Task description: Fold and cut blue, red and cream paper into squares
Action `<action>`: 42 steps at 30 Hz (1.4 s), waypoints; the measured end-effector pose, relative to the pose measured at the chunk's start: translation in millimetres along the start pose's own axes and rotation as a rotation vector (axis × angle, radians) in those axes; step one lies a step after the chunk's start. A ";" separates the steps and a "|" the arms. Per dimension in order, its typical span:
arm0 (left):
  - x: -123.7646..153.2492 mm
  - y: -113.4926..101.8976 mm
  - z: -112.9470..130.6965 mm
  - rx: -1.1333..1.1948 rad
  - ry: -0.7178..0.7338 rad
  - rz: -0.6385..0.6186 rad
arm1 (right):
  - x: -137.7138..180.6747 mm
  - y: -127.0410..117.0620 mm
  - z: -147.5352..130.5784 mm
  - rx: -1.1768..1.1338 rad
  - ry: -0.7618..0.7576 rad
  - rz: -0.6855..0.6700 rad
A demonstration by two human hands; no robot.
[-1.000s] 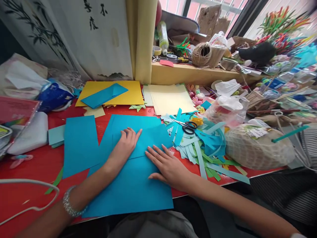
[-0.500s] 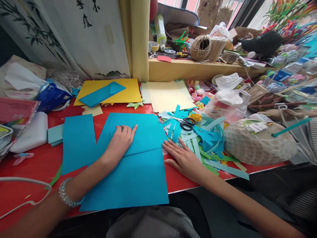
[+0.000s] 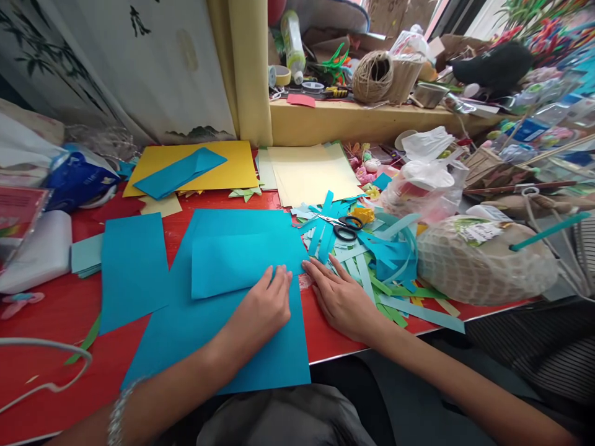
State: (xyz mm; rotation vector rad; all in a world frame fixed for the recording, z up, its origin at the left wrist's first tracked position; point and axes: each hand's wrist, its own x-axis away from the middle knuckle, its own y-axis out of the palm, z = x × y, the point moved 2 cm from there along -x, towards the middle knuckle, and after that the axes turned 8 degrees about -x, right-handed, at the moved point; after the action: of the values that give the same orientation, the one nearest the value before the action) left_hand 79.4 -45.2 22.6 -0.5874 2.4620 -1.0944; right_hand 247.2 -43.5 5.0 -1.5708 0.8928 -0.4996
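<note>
A large blue paper sheet (image 3: 274,359) lies on the red table, reaching its front edge. On top of it rests a smaller folded blue paper (image 3: 227,260), its lower edge slightly raised at the left. My left hand (image 3: 269,300) is at the right end of that folded piece, fingers bent and held together on its lower edge; the thumb cannot be made out clearly. My right hand (image 3: 341,300) lies flat with fingers stretched out, its tips by the right edge of the blue sheets. Black-handled scissors (image 3: 346,228) lie just beyond it on cut paper strips (image 3: 367,272).
Another blue sheet (image 3: 132,266) and a pale blue stack (image 3: 87,255) lie at left. Behind are yellow paper (image 3: 242,164) and cream sheets (image 3: 311,176). A netted, light-brown object (image 3: 483,260) with a straw sits at right. A white cable (image 3: 51,387) curls at front left.
My left hand has slid right along the folded blue paper to its right end, its fingers drawing together. My right hand has stayed flat in nearly the same place. The view has shifted slightly.
</note>
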 end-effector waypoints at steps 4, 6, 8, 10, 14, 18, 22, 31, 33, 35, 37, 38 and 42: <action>14.2 -0.3 -3.6 0.034 -0.075 -0.023 | -1.0 -1.3 -0.1 0.023 -0.011 -0.008; 16.1 0.4 -1.9 0.061 -0.129 -0.042 | -1.4 -1.7 0.1 0.029 -0.013 -0.017; 17.1 0.8 0.4 0.072 -0.174 -0.054 | -1.7 -2.3 0.3 0.029 -0.011 -0.027; 20.0 0.3 1.9 0.058 -0.205 -0.052 | -1.8 -2.7 0.3 0.024 -0.004 -0.031; 38.9 0.2 0.5 -0.008 -0.252 -0.050 | -1.9 -2.5 0.0 0.005 0.006 -0.025; 72.9 5.9 -5.3 0.036 -0.255 -0.064 | -1.6 -2.6 0.1 -0.007 0.029 -0.028; 107.3 12.5 -11.2 0.104 -0.300 -0.153 | -1.5 -3.4 -0.5 0.011 0.034 -0.040; 142.7 10.3 -22.9 0.000 -0.361 -0.224 | -2.3 -2.8 -5.3 0.048 0.032 -0.010; 145.6 9.5 -26.6 -0.027 -0.363 -0.232 | -2.5 -1.9 -6.6 0.059 0.025 -0.002; 145.1 8.5 -28.9 -0.054 -0.345 -0.242 | -2.6 -0.8 -7.3 0.068 0.023 0.006; 140.4 6.1 -28.7 -0.078 -0.329 -0.241 | -2.3 0.2 -7.3 0.056 0.023 0.007; 136.8 4.2 -27.8 -0.082 -0.331 -0.235 | -2.0 0.7 -7.0 0.042 0.020 0.004; 121.3 -6.1 -24.9 0.010 -0.373 -0.143 | 0.5 2.8 -5.3 -0.001 -0.007 0.007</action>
State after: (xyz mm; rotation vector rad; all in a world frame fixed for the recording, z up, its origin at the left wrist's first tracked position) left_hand -33.5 -96.4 21.9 -0.8888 2.1179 -0.9476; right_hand 242.8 -47.2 3.3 -1.5688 0.8931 -0.4884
